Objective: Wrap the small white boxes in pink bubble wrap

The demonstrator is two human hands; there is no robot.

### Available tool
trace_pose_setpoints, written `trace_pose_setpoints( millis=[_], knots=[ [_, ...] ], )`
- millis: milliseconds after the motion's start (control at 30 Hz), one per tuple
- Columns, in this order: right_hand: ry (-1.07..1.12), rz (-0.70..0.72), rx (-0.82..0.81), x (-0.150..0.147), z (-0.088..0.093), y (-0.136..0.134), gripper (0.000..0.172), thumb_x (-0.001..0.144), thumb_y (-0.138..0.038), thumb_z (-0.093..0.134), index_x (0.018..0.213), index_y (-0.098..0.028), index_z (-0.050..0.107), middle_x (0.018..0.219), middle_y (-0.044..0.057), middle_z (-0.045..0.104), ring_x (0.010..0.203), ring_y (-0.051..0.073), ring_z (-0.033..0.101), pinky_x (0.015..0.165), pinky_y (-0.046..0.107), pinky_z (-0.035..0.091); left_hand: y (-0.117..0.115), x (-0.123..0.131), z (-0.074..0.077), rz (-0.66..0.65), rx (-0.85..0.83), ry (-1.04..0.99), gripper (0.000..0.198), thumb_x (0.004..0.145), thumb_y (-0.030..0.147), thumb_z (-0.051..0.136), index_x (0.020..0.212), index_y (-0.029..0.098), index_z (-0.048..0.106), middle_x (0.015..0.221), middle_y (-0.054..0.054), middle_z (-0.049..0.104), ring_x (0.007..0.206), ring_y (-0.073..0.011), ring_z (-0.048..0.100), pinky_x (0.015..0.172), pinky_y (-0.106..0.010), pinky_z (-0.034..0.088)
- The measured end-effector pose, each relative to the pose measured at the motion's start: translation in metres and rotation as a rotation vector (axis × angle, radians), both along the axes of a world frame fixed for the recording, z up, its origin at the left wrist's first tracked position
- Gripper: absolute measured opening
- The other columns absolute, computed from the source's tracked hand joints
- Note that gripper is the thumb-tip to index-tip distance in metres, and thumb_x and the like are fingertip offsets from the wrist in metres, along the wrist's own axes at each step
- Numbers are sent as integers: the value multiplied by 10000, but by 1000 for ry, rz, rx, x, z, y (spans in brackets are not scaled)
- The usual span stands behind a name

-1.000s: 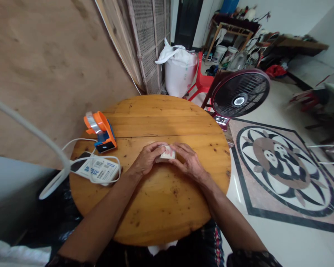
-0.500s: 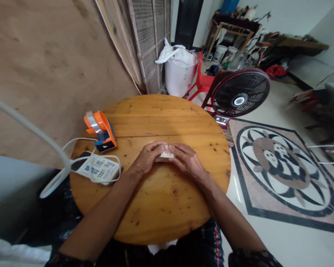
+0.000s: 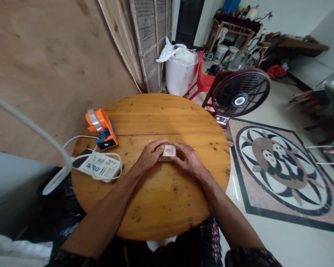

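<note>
Between my two hands, near the middle of the round wooden table (image 3: 158, 207), is a small deck of cards (image 3: 169, 150). Its top face is pale with a reddish picture, and its side looks thick, like a stack. My left hand (image 3: 151, 155) grips the left end, with the thumb on the near left edge. On the other end, my right hand (image 3: 187, 157) has its fingers curled round the far side and its thumb at the near edge. The fingers hide both ends of the deck.
An orange and blue tape dispenser (image 3: 102, 128) stands at the table's left. Near it lie a white printed box (image 3: 101, 168) and a looped white cable (image 3: 119, 163). Beyond the table are a fan (image 3: 241, 94), a red chair (image 3: 204, 81) and a white sack (image 3: 180, 70).
My right fingers have moved off the top of the deck to its right edge, uncovering the top face. That face now shows a larger reddish picture.
</note>
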State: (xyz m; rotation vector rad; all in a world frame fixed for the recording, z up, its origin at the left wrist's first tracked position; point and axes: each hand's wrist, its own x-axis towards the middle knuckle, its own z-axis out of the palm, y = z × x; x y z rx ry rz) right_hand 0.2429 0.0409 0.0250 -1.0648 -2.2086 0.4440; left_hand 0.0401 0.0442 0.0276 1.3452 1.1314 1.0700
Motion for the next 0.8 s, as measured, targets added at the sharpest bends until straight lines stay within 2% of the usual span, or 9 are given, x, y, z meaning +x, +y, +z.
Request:
trace_pose_setpoints(
  millis=[167,367,467,567,800],
  knots=[
    [-58,-6,-33,0,5,-1,665,810,-380,704,1404,-213,454,1303,153,612,1197,285,586,995,479,466,-1,-4,10,-20,-50,-87,475,709,213,615,1177,138,650,1194,-124,677,1102,-263,616,971,-375,461],
    [-68,-19,-66,2,6,-2,773,774,-351,741,1451,-244,384,1374,150,558,1268,298,528,1039,509,415,-4,-10,12,-131,-32,2,618,663,164,642,1277,149,583,1282,-134,623,1161,-292,589,1003,-403,447],
    [-57,-8,-64,2,6,-3,756,780,-308,731,1448,-230,386,1352,148,577,1249,286,546,1030,489,425,-3,-13,7,-181,17,88,730,652,166,703,1358,174,518,1353,-138,572,1223,-306,548,1046,-421,414],
    [-49,-16,-56,2,5,-2,695,815,-335,702,1431,-212,407,1298,144,621,1206,275,581,1015,477,438,-3,-11,3,-180,93,145,733,671,199,738,1368,206,512,1370,-125,558,1251,-297,525,1088,-427,372],
    [-52,-35,-8,5,2,-1,620,848,-387,668,1403,-224,445,1240,127,660,1125,279,631,971,473,463,-5,0,-3,-194,149,91,674,770,263,699,1400,210,466,1254,-109,624,1113,-239,609,1019,-394,443]
  ],
)
